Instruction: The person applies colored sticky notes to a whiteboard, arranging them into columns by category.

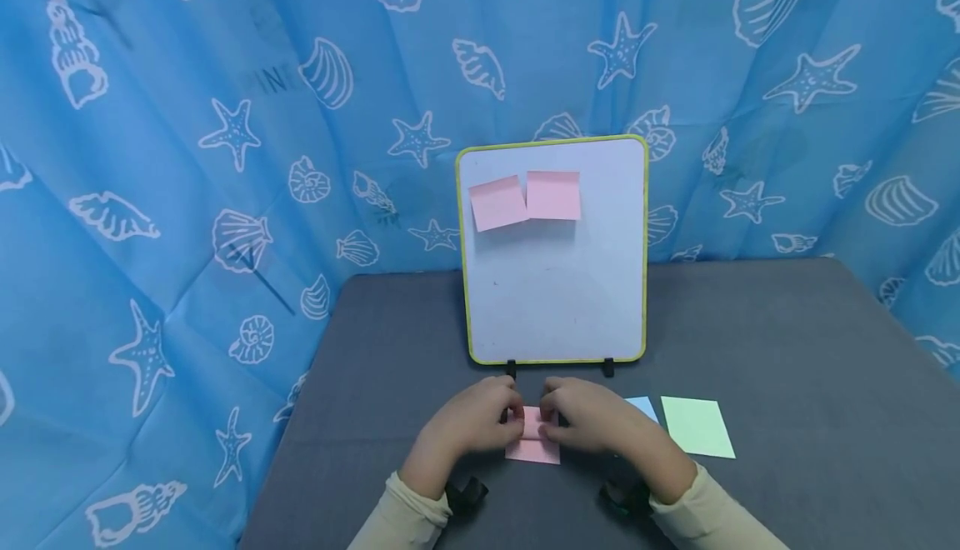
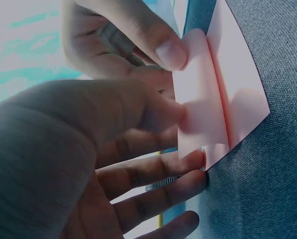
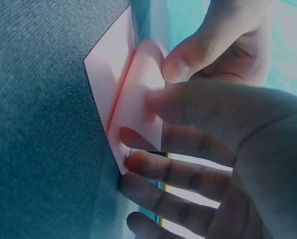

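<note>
Curling over itself, pink paper [image 1: 532, 448], smooth, near edge flat.

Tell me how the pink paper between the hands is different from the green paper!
The pink paper is pink, while the green paper is pale green. The pink paper is bent over in a curl, but the green paper lies flat. The left hand and right hand both pinch the pink paper; neither touches the green paper. Both papers are on the grey table.
</note>
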A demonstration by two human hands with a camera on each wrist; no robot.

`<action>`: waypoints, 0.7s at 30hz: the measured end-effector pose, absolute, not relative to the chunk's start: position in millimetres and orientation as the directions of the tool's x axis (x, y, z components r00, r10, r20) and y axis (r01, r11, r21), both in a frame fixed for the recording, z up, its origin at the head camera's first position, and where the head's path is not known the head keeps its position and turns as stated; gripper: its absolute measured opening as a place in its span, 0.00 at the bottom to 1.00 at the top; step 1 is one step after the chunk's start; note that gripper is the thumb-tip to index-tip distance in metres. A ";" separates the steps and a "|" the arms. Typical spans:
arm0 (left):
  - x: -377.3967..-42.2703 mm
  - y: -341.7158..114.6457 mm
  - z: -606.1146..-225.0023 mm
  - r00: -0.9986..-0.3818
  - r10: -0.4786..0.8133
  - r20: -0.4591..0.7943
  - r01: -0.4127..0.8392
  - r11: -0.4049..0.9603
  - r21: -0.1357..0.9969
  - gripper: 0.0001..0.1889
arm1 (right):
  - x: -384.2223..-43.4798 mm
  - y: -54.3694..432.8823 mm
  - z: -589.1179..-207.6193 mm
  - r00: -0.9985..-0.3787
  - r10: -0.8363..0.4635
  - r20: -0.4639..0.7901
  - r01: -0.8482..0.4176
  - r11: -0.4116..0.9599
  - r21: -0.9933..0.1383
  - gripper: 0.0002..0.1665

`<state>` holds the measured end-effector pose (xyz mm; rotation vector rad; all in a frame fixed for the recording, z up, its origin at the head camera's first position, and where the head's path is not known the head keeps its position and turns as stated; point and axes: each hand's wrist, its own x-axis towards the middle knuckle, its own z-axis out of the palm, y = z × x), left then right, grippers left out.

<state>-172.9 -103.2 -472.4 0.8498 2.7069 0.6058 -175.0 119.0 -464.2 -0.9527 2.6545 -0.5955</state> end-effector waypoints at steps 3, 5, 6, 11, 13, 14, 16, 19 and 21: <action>-173.1 -103.2 -472.8 -0.801 0.593 -0.084 0.502 0.742 0.445 0.03 | -175.4 118.9 -465.4 -0.744 -0.664 -0.076 -0.568 0.687 -0.453 0.03; -172.9 -103.0 -472.4 -0.800 0.594 -0.080 0.506 0.742 0.441 0.03 | -175.6 119.1 -465.9 -0.738 -0.672 -0.059 -0.581 0.677 -0.452 0.03; -172.8 -102.7 -472.2 -0.801 0.593 -0.082 0.506 0.743 0.439 0.04 | -175.5 119.4 -465.9 -0.735 -0.676 -0.053 -0.585 0.672 -0.455 0.03; -169.6 -100.6 -467.2 -0.805 0.590 -0.067 0.517 0.753 0.408 0.03 | -177.1 122.9 -464.6 -0.716 -0.696 -0.042 -0.597 0.643 -0.481 0.05; -168.4 -100.2 -466.6 -0.804 0.592 -0.049 0.530 0.752 0.392 0.02 | -178.2 124.5 -464.3 -0.710 -0.703 -0.042 -0.600 0.634 -0.488 0.06; -167.8 -100.4 -465.8 -0.804 0.594 -0.036 0.537 0.750 0.386 0.02 | -178.8 125.0 -464.4 -0.709 -0.704 -0.044 -0.598 0.633 -0.491 0.05; -167.8 -101.8 -465.2 -0.801 0.598 -0.010 0.553 0.746 0.371 0.01 | -180.2 125.2 -465.1 -0.711 -0.701 -0.052 -0.590 0.636 -0.497 0.05; -166.0 -105.1 -461.3 -0.804 0.594 0.031 0.568 0.750 0.339 0.02 | -181.9 125.0 -466.5 -0.714 -0.698 -0.060 -0.581 0.638 -0.505 0.05; -162.2 -106.8 -458.4 -0.805 0.592 0.048 0.572 0.751 0.329 0.02 | -182.7 124.7 -467.4 -0.716 -0.695 -0.065 -0.573 0.638 -0.514 0.05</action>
